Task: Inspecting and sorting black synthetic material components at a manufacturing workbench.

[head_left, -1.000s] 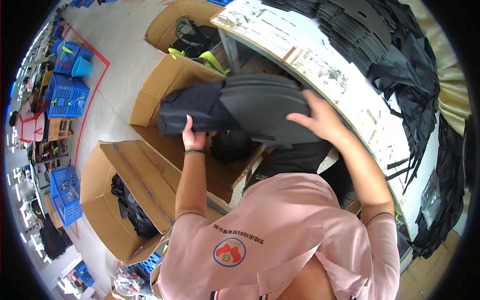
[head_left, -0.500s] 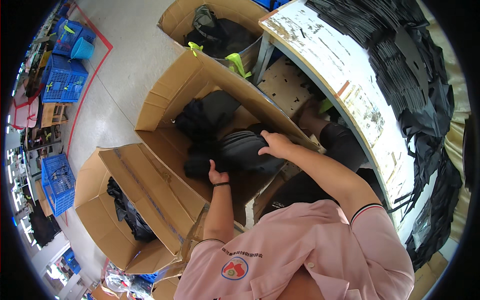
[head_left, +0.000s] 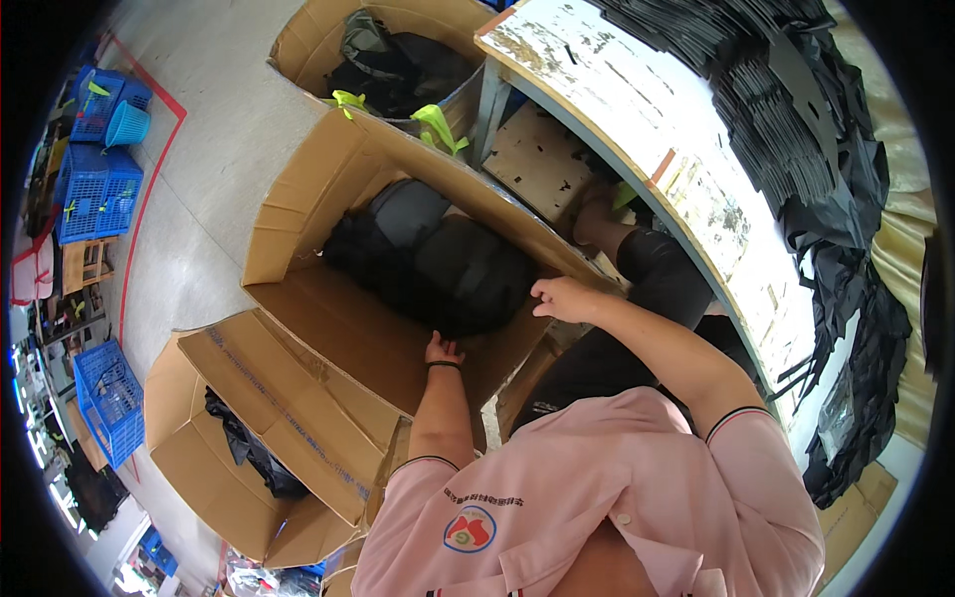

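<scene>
A large open cardboard carton (head_left: 343, 313) stands in front of me with bundles of black fabric pieces inside. The nearer black bundle (head_left: 476, 269) lies against a farther dark bundle (head_left: 406, 214); their exact kind is hard to make out. My left hand (head_left: 444, 349) is at the near edge of the bundle, palm up and fingers stretched out. Whether its fingertips touch the fabric I cannot tell. Over the carton's right side is my right hand (head_left: 565, 298), fingers loosely bent and apart, holding nothing and clear of the bundle.
Another carton (head_left: 298, 40) with dark fabric stands beyond, and a flapped carton (head_left: 214, 453) with black plastic at the left. A worn white table (head_left: 637, 109) on the right bears stacked black pieces (head_left: 776, 129). Blue crates (head_left: 99, 194) line the far left floor. Black-clad legs (head_left: 662, 274) are beside the carton.
Both hands have come off the nearer black bundle, which now rests in the carton against the other one. My right hand has drawn back to the right; the view has shifted slightly.
</scene>
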The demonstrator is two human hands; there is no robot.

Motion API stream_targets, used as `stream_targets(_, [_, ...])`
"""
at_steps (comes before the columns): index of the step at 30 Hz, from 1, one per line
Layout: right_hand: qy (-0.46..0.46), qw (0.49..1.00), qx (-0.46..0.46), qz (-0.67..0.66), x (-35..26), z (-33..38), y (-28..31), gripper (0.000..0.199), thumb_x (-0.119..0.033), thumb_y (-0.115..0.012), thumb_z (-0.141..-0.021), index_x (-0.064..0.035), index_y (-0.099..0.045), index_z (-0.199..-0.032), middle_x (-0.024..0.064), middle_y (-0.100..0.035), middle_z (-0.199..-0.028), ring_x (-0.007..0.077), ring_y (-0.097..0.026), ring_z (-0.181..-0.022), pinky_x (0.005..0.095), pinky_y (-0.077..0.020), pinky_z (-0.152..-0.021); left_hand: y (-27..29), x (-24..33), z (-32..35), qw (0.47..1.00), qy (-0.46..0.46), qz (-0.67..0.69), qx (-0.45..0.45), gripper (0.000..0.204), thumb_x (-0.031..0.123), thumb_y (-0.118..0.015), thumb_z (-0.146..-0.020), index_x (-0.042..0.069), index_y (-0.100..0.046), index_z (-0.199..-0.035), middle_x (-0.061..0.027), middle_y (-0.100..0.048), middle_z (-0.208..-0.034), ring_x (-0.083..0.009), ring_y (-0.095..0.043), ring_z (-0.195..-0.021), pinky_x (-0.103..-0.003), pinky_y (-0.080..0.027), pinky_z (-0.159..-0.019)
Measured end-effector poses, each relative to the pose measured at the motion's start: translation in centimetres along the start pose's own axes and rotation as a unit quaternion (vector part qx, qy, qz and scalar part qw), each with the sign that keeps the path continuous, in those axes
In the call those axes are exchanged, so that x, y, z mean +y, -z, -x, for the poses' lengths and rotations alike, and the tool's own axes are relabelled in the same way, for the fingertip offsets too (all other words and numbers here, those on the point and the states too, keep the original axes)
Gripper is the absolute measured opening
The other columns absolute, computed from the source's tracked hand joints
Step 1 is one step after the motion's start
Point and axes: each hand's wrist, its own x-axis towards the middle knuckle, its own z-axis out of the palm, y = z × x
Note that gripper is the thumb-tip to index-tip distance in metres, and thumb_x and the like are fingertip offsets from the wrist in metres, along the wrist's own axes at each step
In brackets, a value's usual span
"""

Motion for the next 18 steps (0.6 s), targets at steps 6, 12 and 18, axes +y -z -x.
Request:
stream_targets(6, [0.014,0.999,0.042,-0.025,-0.7,9.2,3.3,0.04,-0.027,-0.069,-0.084,-0.0058,-0.059,-0.116,0.0165,-0.066,-0.109,0.0351,-0.063,-0.101,0.0412,-0.0496,-0.087,-3.3,0.1,2.5,0.98,-0.043,-0.125,-0.149,0.049,0.04,-0.053,-0.094,0.023,-0.044,-0.139,0.0001,-0.043,-0.146,-0.0196,-0.041,-0.133,-0.058,-0.02,-0.108])
stream_targets(12, [0.096,0.937,0.157,-0.298,-0.8,21.9,11.2,0.034,-0.021,-0.065,-0.092,-0.0065,-0.057,-0.122,0.0088,-0.066,-0.107,0.0166,-0.06,-0.105,0.032,-0.0465,-0.094,-5.4,7.3,5.4,0.954,-0.185,-0.092,-0.216,0.052,0.034,-0.049,-0.094,0.012,-0.04,-0.14,-0.0125,-0.045,-0.14,-0.0285,-0.048,-0.124,-0.043,-0.043,-0.099])
stream_targets(18, [-0.019,0.724,0.633,-0.275,20.9,36.6,16.8,0.012,-0.013,-0.068,-0.086,-0.0047,-0.066,-0.095,0.0028,-0.068,-0.082,0.0106,-0.062,-0.075,0.027,-0.0508,-0.069,-19.8,6.6,25.2,0.817,-0.411,-0.155,-0.374,0.029,0.017,-0.055,-0.094,0.011,-0.054,-0.122,-0.0051,-0.061,-0.105,-0.0159,-0.057,-0.084,-0.03,-0.05,-0.076])
